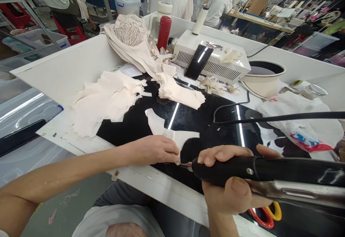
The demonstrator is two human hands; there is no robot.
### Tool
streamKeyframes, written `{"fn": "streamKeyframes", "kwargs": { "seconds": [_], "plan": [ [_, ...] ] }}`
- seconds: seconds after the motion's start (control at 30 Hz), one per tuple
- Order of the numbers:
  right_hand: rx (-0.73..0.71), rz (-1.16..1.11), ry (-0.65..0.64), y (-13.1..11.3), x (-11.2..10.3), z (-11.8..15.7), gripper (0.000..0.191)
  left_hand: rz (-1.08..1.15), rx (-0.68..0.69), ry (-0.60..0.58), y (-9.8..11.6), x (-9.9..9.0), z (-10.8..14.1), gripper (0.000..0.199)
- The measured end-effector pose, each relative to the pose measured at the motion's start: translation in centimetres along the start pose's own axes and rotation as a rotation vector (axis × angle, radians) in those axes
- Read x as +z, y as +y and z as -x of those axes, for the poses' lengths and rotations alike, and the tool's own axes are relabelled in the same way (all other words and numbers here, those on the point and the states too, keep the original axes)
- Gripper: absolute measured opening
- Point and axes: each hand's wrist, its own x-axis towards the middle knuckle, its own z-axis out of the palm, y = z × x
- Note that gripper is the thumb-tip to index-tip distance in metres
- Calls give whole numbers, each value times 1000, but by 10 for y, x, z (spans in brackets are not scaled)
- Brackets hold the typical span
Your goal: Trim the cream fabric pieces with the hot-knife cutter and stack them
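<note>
My left hand (159, 150) is closed, its fingers pinching the near edge of a cut piece of pale cream fabric (187, 135) spread on the black board (205, 120). Wrapped around a thick black-handled tool with a metal lever (269, 172) is my right hand (226, 186). The tool's narrow metal tip points left and reaches the fabric edge close to my left fingertips; whether it touches the fabric I cannot tell. Beyond my hands lie a wide heap of cream fabric pieces (105, 96) and a neater stack of them (180, 91).
A black cable (280, 117) crosses on the right above a plastic bag (302, 122). Behind stand a white vented box (212, 57) with a phone (198, 62), a red bottle (163, 32), beige lace garments (132, 39) and a round bin (265, 75). Red-and-yellow scissor handles (265, 217) lie near my right wrist.
</note>
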Motion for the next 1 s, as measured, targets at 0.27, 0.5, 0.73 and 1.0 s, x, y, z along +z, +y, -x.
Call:
{"fn": "streamKeyframes", "kwargs": {
  "seconds": [0.27,0.5,0.73,1.0],
  "plan": [
    [7,-22,55,-2,5,0,46,-20,27,-16,-2,-1,1,25],
    [12,12,57,-2,7,1,42,-5,-3,-12,0,-1,3,22],
    [22,-7,74,-2,7,0,45,10,-18,-52,-1,0,4,26],
    [33,3,58,-3,5,-3,45,24,2,-38,-2,0,5,30]
  ]
}}
